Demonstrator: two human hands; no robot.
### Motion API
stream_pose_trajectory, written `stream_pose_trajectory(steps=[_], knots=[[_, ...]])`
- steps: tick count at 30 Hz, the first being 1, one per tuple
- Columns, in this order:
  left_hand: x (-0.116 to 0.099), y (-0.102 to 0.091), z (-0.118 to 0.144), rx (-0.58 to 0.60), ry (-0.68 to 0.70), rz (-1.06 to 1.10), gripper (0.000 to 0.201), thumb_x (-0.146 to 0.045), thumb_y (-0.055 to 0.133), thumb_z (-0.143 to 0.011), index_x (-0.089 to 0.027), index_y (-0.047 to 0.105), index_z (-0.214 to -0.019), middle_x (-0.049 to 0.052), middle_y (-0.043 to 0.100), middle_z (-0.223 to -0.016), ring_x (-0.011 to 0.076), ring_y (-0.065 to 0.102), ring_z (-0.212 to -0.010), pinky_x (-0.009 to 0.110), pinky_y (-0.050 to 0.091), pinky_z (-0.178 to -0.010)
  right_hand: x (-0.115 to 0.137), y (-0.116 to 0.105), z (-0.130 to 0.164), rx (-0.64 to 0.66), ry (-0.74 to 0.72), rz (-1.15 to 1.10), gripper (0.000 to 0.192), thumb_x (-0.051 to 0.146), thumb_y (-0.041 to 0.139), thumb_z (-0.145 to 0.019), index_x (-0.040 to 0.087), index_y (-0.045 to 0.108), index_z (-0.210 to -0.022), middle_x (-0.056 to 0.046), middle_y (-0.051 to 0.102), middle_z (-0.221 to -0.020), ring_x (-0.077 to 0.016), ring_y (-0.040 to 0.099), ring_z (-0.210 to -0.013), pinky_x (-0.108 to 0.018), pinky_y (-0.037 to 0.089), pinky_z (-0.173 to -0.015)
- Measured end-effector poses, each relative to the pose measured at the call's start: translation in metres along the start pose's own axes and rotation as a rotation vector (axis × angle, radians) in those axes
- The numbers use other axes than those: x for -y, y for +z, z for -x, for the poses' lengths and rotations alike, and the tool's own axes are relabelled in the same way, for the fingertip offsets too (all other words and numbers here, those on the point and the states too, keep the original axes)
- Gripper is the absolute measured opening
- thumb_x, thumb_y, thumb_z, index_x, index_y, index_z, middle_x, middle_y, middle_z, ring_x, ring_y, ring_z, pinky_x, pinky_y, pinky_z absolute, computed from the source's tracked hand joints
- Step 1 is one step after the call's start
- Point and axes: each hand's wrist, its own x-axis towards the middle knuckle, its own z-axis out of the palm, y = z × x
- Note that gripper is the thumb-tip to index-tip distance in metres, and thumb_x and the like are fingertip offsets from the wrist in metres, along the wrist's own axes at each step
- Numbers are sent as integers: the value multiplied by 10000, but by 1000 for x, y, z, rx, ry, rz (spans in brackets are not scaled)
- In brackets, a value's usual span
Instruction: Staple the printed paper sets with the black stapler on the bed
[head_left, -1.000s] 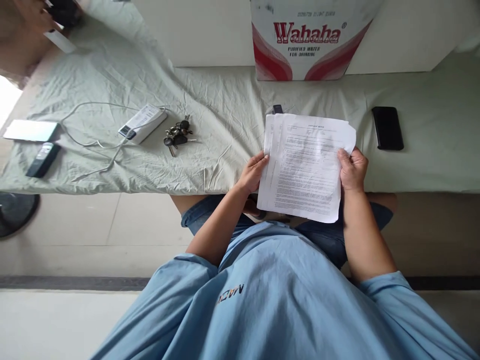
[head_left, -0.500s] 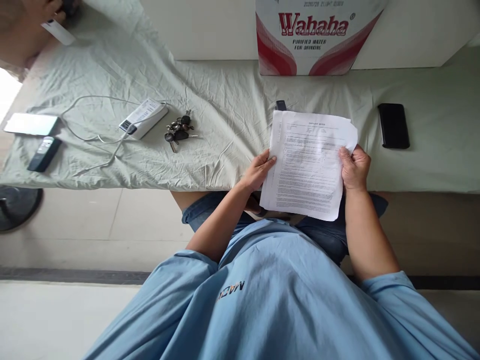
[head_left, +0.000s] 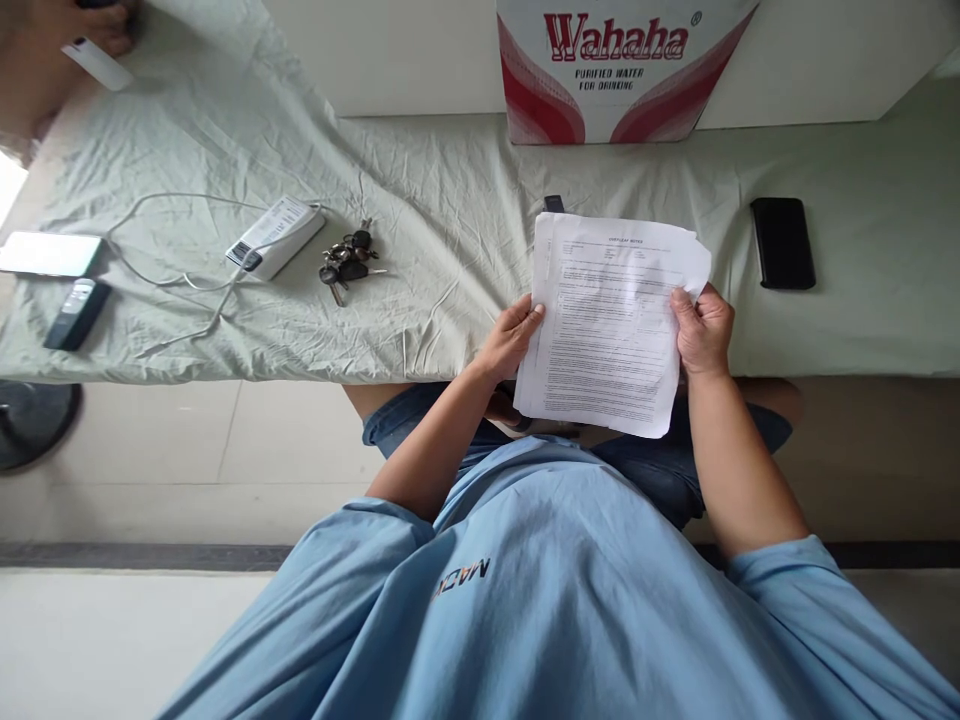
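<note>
A small stack of printed paper sheets (head_left: 607, 330) is held up over the table's front edge, its top page covered in dense lines of text. My left hand (head_left: 511, 338) pinches the stack's left edge, thumb on top and fingers behind. On the opposite side my right hand (head_left: 703, 328) grips the upper right edge, where the paper bends a little. Both hands are closed on the sheets; the fingers beneath are hidden. Just past the stack's top edge a small dark object (head_left: 553, 204) shows, partly covered by the paper.
A green cloth (head_left: 435, 200) covers the table. On it lie a black phone (head_left: 783, 243), a key bunch (head_left: 350, 260), a white box-shaped device (head_left: 276, 238) with cable, a pale phone (head_left: 52, 254) and a dark handset (head_left: 77, 314). Behind stands a Wahaha carton (head_left: 622, 80). Another person's hand (head_left: 105, 30) is top left.
The whole view has shifted slightly, so most things on the table appear a little further left. Both hands keep their hold on the paper sheets, which look much the same.
</note>
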Motion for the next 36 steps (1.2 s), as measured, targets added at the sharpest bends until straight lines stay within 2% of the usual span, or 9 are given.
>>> stream_pose_trajectory(steps=[3,7,14,17,21,24,30,36], knots=[[-1,1,0,-13,-13,9,642,-781,1001,-862,-257,886,-1214,112,913,-1201,405,824,-1401,447,718,-1047,-2,0,1,-12,17,1,681,960,790,-910,281,795,-960,2,696,-810,-217,688,-826,-389,605,-807],[-1,3,0,-69,-2,42,625,-762,1030,-839,-251,901,-1176,116,916,-1192,418,809,-1437,470,719,-1090,-5,3,1,-19,21,-14,680,954,806,-895,275,768,-900,19,646,-767,-202,658,-784,-380,591,-791],[-1,5,0,-125,-19,82,575,-707,1042,-842,-259,901,-1174,95,923,-1170,404,804,-1454,473,717,-1125,-2,8,2,32,21,-58,665,935,816,-895,276,800,-982,-3,700,-839,-232,696,-828,-404,607,-798],[0,4,0,-131,-24,89,554,-689,1035,-860,-268,901,-1195,87,923,-1156,398,821,-1418,469,723,-1098,-7,8,1,-17,3,-72,642,912,833,-901,277,756,-954,2,673,-830,-229,678,-824,-410,614,-802],[0,2,-2,-118,-14,86,596,-734,1023,-854,-273,907,-1214,84,928,-1135,415,844,-1361,500,733,-1074,-22,6,-3,-125,-27,-41,653,919,849,-890,286,696,-931,28,581,-766,-192,586,-709,-388,566,-717],[1,1,-4,-118,-36,91,629,-734,1031,-841,-263,908,-1238,91,928,-1112,424,854,-1328,514,737,-1058,-32,2,-5,-117,-29,-16,626,910,826,-921,297,717,-988,23,583,-763,-204,591,-698,-399,543,-698],[3,2,-4,-76,1,36,625,-789,1004,-847,-271,917,-1185,76,927,-1130,392,857,-1315,454,727,-1021,-43,-6,-7,-63,-25,-8,597,887,789,-964,299,749,-1054,-21,659,-825,-265,693,-817,-449,568,-770],[3,3,-1,-82,22,-19,479,-717,964,-930,-286,912,-1135,67,909,-1141,350,843,-1282,407,694,-1007,-37,-4,-7,-73,0,-25,658,937,807,-902,290,726,-995,4,629,-755,-214,628,-701,-406,522,-698]])
